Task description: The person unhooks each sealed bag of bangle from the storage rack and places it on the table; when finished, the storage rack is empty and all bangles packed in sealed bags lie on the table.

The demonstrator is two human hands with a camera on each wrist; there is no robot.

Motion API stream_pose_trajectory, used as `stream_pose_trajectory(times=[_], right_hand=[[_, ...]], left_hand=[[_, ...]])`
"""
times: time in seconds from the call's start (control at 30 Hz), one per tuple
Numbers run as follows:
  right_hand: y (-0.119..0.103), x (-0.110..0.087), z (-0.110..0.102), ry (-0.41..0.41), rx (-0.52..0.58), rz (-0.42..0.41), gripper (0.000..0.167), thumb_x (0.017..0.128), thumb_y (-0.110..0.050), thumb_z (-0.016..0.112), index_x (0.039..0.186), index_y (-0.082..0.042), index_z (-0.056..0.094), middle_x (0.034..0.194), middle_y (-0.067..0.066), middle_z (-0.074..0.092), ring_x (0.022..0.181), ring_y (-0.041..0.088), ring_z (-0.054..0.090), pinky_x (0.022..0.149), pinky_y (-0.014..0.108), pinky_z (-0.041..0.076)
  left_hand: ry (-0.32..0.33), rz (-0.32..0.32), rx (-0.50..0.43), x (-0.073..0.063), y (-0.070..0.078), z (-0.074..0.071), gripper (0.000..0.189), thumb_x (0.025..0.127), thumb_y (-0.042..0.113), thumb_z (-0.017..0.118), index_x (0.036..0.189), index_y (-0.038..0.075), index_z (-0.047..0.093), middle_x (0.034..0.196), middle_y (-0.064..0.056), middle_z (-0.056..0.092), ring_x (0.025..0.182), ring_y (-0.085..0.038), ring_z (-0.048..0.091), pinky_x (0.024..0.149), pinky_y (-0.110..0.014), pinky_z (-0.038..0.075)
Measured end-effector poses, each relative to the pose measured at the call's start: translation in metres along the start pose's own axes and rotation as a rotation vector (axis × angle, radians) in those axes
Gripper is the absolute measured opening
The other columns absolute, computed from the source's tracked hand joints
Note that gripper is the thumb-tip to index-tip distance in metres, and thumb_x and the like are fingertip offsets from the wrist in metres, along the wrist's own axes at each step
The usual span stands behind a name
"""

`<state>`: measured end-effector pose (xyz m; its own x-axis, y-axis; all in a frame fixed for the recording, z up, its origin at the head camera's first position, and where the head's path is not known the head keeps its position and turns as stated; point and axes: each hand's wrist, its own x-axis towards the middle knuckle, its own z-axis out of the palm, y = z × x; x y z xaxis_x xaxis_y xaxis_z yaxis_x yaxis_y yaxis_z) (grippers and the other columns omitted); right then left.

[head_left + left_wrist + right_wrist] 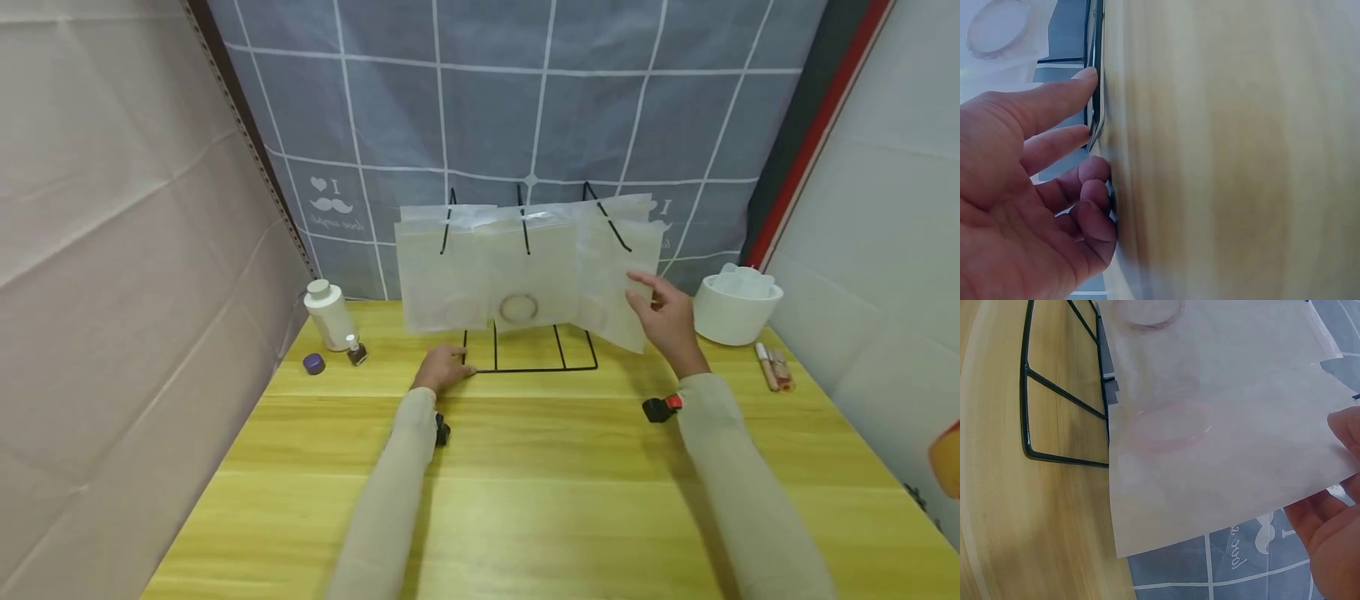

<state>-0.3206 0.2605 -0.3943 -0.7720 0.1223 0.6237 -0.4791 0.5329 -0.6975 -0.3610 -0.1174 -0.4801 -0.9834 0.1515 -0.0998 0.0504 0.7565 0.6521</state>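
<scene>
A black wire display rack (540, 370) stands at the back of the table, with frosted white bags hanging from its three prongs. A round bangle (519, 308) shows through the middle bag (532, 267). Inside the right bag (611, 292), a pale pink bangle (1169, 428) shows faintly. My right hand (667, 325) pinches that bag's right edge, thumb in front and fingers behind, and the bag tilts outward. At the rack's front left corner, my left hand (441, 368) holds the base wire with thumb and index finger; its other fingers curl beside it. The left bag (442, 275) hangs untouched.
To the left stand a white bottle (328, 315), a small nail polish bottle (356, 350) and a purple lid (313, 363). A white round container (735, 307) and small cosmetic tubes (767, 367) are at the right. A grey checked cloth (487, 108) hangs behind the rack.
</scene>
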Motion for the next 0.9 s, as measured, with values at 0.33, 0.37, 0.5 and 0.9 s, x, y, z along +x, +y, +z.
stream_pose_trajectory(times=[0.33,0.37,0.5,0.9], right_hand=[[-0.001,0.003,-0.001,-0.023,-0.043,-0.043,0.034,0.098,-0.015,0.067,0.131,-0.009,0.069,0.121,0.014,0.069,0.058,0.008,0.026,0.056,0.021,0.031],[-0.001,0.002,-0.002,-0.02,-0.053,-0.049,0.033,0.098,-0.014,0.067,0.131,-0.009,0.069,0.119,0.014,0.07,0.056,0.008,0.026,0.055,0.021,0.031],[-0.003,-0.003,-0.01,-0.011,-0.092,-0.105,0.032,0.096,-0.009,0.068,0.129,-0.007,0.07,0.115,0.017,0.071,0.053,0.007,0.028,0.052,0.02,0.03],[-0.016,-0.017,-0.036,-0.012,-0.225,-0.226,0.031,0.092,-0.001,0.072,0.122,-0.004,0.074,0.114,0.018,0.073,0.069,0.004,0.047,0.062,0.008,0.036]], left_hand=[[0.015,-0.012,-0.022,-0.005,0.006,-0.001,0.053,0.093,0.024,0.075,0.141,0.009,0.06,0.147,-0.009,0.056,0.141,-0.035,0.044,0.113,-0.051,0.04],[0.013,-0.015,-0.027,-0.005,0.006,-0.001,0.053,0.093,0.024,0.075,0.141,0.009,0.06,0.147,-0.009,0.056,0.142,-0.035,0.043,0.113,-0.051,0.04],[0.007,-0.035,-0.06,-0.005,0.004,0.001,0.053,0.092,0.025,0.076,0.142,0.011,0.06,0.148,-0.007,0.055,0.142,-0.034,0.043,0.112,-0.052,0.041],[0.02,-0.032,-0.069,-0.007,0.004,0.001,0.054,0.093,0.025,0.076,0.141,0.01,0.06,0.148,-0.011,0.054,0.141,-0.036,0.043,0.111,-0.053,0.041]])
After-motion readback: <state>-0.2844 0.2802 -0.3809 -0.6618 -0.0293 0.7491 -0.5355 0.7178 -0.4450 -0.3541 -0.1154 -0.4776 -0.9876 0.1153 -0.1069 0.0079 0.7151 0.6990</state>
